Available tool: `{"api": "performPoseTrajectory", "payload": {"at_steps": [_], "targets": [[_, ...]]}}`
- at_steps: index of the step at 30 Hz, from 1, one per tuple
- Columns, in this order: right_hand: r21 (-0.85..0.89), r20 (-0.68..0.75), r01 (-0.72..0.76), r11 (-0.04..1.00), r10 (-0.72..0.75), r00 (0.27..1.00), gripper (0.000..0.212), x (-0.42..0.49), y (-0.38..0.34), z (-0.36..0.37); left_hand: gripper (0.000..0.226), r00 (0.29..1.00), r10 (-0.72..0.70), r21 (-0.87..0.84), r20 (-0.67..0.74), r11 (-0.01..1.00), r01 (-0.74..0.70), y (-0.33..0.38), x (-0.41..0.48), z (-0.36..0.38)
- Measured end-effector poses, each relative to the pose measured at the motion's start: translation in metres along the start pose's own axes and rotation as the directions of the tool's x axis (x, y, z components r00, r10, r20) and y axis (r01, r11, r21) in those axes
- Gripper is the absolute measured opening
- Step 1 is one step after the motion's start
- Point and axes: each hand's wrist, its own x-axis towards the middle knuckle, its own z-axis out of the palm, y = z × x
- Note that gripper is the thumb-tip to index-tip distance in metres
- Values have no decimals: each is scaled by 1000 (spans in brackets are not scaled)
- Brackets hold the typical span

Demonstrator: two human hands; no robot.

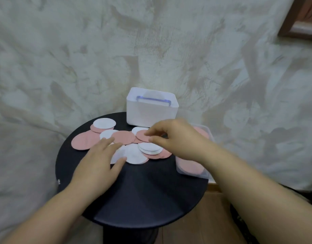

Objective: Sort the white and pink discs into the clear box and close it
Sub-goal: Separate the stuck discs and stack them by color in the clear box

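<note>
1. Progress: the clear box [205, 175] sits in front of the white tub [150, 110] and to its right, partly hidden under my right forearm. Some pink discs already lie inside it. I see no white ones in it from here.
2. What is left: by my reckoning most of the job. A loose, overlapping spread of pink and white discs covers the black table [143, 199] in front of the tub and out to its left. The box is not closed, and I cannot spot its lid.
3. My right hand [178, 138] is just in front of the tub. Thumb and fingertips are drawn together on the near edge of a pink disc [143, 135], pinching it. I cannot tell whether it has left the table.
4. My left hand [97, 162] is further forward of the tub and to the left. Its fingers are straight and slightly spread, lying flat on the white discs [134, 154] at the near edge of the spread and gripping nothing.
5. A small stack of white discs [150, 147] lies between my two hands, just below my right thumb and untouched.
</note>
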Motion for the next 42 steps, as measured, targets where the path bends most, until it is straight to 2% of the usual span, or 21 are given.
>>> {"api": "performPoseTrajectory", "payload": {"at_steps": [3, 6, 9, 15, 18, 20, 23, 26, 27, 32, 37, 39, 42], "targets": [[-76, 90, 13, 997, -6, 996, 40, 21, -10, 39, 49, 996, 8, 62, 94, 998, -14, -12, -20, 0], [-191, 78, -97, 977, 114, 990, 54, 41, -1, 75, 48, 987, 129, 123, 90, 982, -140, -17, -38, -3], [-295, 39, -163, 942, 182, 983, 51, 44, 14, 92, 41, 982, 176, 84, 64, 980, -181, -19, -50, -8], [-259, -18, 42, 965, -48, 999, 37, -18, 8, 89, 42, 984, 176, 55, 10, 983, -177, -22, -59, -9], [-194, -42, 84, 977, -94, 995, 32, -59, 8, 86, 43, 989, 151, 78, -1, 985, -151, -21, -59, -8], [-152, -110, 76, 986, -93, 990, 29, -75, 14, 87, 44, 990, 142, 72, 12, 987, -142, -21, -59, -7], [-102, -145, 30, 994, -45, 988, 44, -87, 18, 89, 46, 987, 154, 70, 45, 985, -157, -20, -60, -5], [-219, -104, 19, 976, -43, 994, 80, -97, 16, 99, 49, 976, 211, 102, 54, 971, -215, -22, -69, -2], [-233, -109, 36, 972, -63, 992, 83, -102, 16, 103, 51, 971, 235, 107, 50, 965, -239, -23, -74, -1], [-74, -191, 129, 989, -141, 971, 53, -122, 20, 108, 62, 953, 301, 58, 21, 952, -302, -25, -98, -1], [8, -324, 224, 975, -209, 923, 29, -136, 14, 105, 37, 917, 380, -44, -126, 921, -388, -28, -106, -2], [145, -367, 208, 967, -143, 919, 23, -138, 4, 98, 30, 929, 302, -168, -213, 926, -339, -21, -111, -9], [348, -426, 122, 930, 41, 904, 8, -132, -16, 89, 18, 966, -17, -482, -260, 868, -115, 1, -116, -25]]}}
